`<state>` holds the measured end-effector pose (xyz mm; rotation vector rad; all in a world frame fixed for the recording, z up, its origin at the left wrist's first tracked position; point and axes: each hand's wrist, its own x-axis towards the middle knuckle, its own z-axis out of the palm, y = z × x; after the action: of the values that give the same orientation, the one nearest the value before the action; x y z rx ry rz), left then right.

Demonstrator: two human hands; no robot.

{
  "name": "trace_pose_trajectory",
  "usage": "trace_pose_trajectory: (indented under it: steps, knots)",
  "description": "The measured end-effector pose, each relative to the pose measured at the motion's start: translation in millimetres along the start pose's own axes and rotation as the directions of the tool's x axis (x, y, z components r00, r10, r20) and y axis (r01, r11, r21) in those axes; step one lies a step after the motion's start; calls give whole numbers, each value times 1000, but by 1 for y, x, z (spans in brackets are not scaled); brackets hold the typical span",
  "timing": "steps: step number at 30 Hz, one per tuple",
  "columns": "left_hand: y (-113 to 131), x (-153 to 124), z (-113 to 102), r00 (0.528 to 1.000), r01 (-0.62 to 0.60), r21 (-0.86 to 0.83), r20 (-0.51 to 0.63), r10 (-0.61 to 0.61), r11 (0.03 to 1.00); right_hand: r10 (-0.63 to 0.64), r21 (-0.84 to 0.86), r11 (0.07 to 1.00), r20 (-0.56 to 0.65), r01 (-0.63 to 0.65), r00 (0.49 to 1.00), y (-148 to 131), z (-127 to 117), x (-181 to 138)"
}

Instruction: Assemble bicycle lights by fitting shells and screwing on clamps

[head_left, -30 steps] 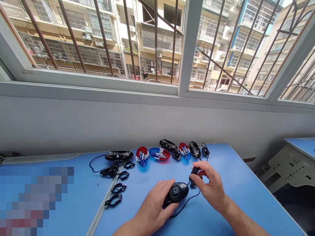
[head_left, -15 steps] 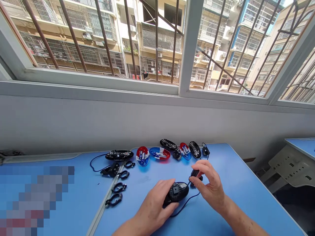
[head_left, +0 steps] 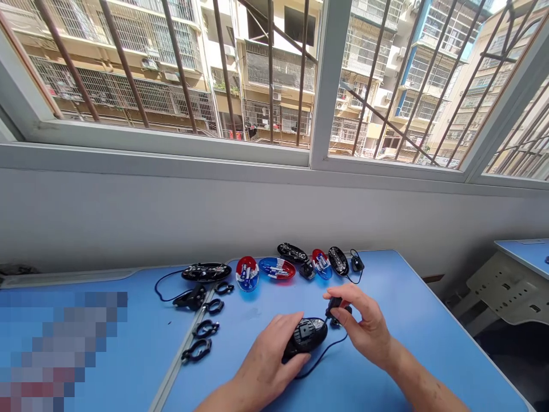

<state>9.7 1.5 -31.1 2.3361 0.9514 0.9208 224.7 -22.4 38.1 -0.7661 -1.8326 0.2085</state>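
Note:
My left hand (head_left: 272, 352) is closed around a black oval light housing (head_left: 310, 333) over the blue table, its ribbed face with a square mount turned up. My right hand (head_left: 364, 326) pinches a small black piece (head_left: 333, 306) between thumb and fingers, close by the housing's right end. What kind of piece it is, I cannot make out. A black cable (head_left: 319, 359) loops below the housing towards my right hand. Another dark part (head_left: 346, 313) lies partly hidden behind the right fingers.
Red-and-blue translucent oval shells (head_left: 247, 273) and black oval housings (head_left: 206, 272) line the table's back edge. Several black ring clamps (head_left: 197, 350) lie along the table seam, near a corded black switch unit (head_left: 191, 298). A barred window rises above the wall (head_left: 171, 217).
My right hand has shifted slightly left with the small black piece, bringing it nearer the housing's end. My left hand keeps its hold on the housing. The view has shifted slightly.

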Motion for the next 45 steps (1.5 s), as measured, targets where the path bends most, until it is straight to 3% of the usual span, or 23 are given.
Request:
trace_pose_trajectory:
  steps: [11,19,25,30,35,39,45]
  knots:
    - [-1,0,1,1000,-14,-4,-1,14,1000,1,-141,990,-133,-20,991,3,7,-5]
    - [-5,-2,4,1000,0,-5,-10,0,1000,-17,-91,996,-64,11,998,-1,4,-2]
    - [-2,-1,1,1000,-9,-4,-4,9,1000,74,-36,997,-31,-75,997,3,7,-9]
    - [1,0,0,1000,-24,-8,2,24,1000,18,-154,988,-92,-32,996,5,9,-8]
    - [0,0,1,999,-35,-12,-3,35,999,2,-152,988,-138,-23,990,3,11,-6]
    - [0,0,1,999,-37,-8,-8,37,999,6,-124,992,-115,-20,993,-2,9,-4]
    - [-1,0,1,1000,-17,-3,9,17,1000,-26,-52,998,28,28,999,-4,5,-2]
